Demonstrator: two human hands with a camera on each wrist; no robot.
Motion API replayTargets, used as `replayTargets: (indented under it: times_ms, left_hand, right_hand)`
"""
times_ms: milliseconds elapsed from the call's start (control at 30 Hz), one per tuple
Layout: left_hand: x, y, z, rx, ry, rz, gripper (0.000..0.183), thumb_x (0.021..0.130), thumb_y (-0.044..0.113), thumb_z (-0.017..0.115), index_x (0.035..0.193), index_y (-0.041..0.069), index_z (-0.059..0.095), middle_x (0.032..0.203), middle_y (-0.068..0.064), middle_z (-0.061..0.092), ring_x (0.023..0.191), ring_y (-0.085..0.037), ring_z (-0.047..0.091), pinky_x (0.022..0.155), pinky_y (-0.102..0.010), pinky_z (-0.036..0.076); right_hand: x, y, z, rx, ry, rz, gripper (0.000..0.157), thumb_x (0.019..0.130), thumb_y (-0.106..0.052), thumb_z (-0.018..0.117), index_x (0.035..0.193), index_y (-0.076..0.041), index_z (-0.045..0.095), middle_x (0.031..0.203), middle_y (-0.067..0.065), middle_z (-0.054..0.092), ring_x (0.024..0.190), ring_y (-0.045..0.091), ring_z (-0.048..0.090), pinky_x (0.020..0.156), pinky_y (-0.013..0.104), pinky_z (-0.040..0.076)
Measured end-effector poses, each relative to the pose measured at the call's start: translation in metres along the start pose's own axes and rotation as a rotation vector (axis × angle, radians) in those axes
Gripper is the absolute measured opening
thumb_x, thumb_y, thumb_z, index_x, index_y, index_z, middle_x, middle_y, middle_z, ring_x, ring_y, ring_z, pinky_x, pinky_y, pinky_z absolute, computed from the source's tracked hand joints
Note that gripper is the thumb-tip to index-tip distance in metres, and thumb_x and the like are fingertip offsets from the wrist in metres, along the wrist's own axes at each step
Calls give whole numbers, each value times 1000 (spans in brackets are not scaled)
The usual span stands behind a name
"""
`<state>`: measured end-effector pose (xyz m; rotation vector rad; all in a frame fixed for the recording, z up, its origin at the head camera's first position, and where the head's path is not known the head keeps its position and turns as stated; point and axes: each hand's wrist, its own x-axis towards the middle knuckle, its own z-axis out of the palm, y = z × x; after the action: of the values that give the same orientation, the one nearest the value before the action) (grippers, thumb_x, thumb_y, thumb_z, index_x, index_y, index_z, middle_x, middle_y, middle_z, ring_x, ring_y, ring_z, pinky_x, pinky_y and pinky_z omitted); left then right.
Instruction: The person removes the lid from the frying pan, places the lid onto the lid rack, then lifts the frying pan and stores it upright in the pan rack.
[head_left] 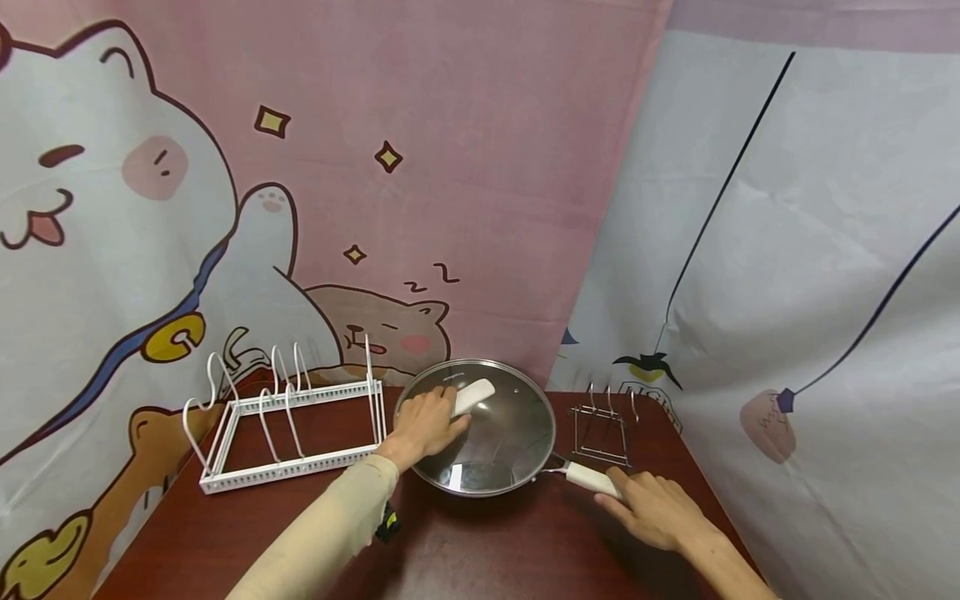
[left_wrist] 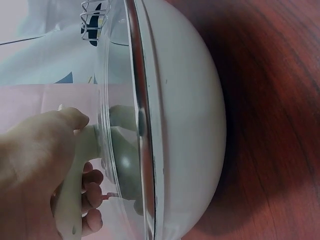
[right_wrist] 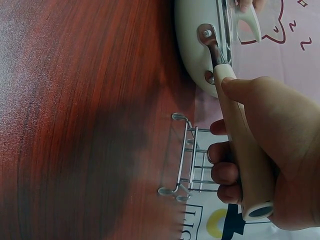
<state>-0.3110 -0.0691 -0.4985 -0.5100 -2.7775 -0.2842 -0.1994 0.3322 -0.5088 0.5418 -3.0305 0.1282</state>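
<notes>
A white wok (left_wrist: 192,115) with a long pale handle (right_wrist: 235,120) sits on the table, covered by a glass lid (head_left: 502,442) with a metal rim. My left hand (head_left: 429,423) grips the lid's cream knob (head_left: 474,396), its fingers curled beneath it in the left wrist view. The lid lies over the wok's rim. Around the wok's handle curl the fingers of my right hand (head_left: 656,507), with the thumb along its top near the metal bracket (right_wrist: 212,45).
To the left stands a white rack (head_left: 292,462) with upright wire loops. A small metal wire rack (head_left: 602,433) is at the right, behind the wok's handle. The dark red wooden table (head_left: 480,558) meets a cartoon-printed curtain (head_left: 480,167) at the back.
</notes>
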Motion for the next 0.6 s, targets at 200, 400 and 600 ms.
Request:
replayTargets:
  times_ms: [200,400,600]
  left_hand:
    - [0,-1,4,-8,8,-5,47,104,51,77,117,7,68,97,-11,76,78,-37,76,60,-50,59]
    - [2,-1,6,-1,29,-3,50,104,51,77,116,4,67,91,-12,75,73,-37,75,57,-50,58]
    - [2,-1,4,0,22,-11,50,105,51,76,113,3,67,88,-14,76,71,-38,75,56,-50,58]
  right_hand:
    - [0,-1,0,3,-9,3,28,108,-56,70,106,-29,62,76,-14,58,64,7,57,53,33,40]
    - [1,-1,0,-4,-10,6,27,109,-54,70,106,-28,62,76,-13,59,63,7,57,53,33,40]
    - [1,-3,0,-7,-9,6,28,109,-54,70,106,-28,62,75,-13,58,62,7,56,53,33,40]
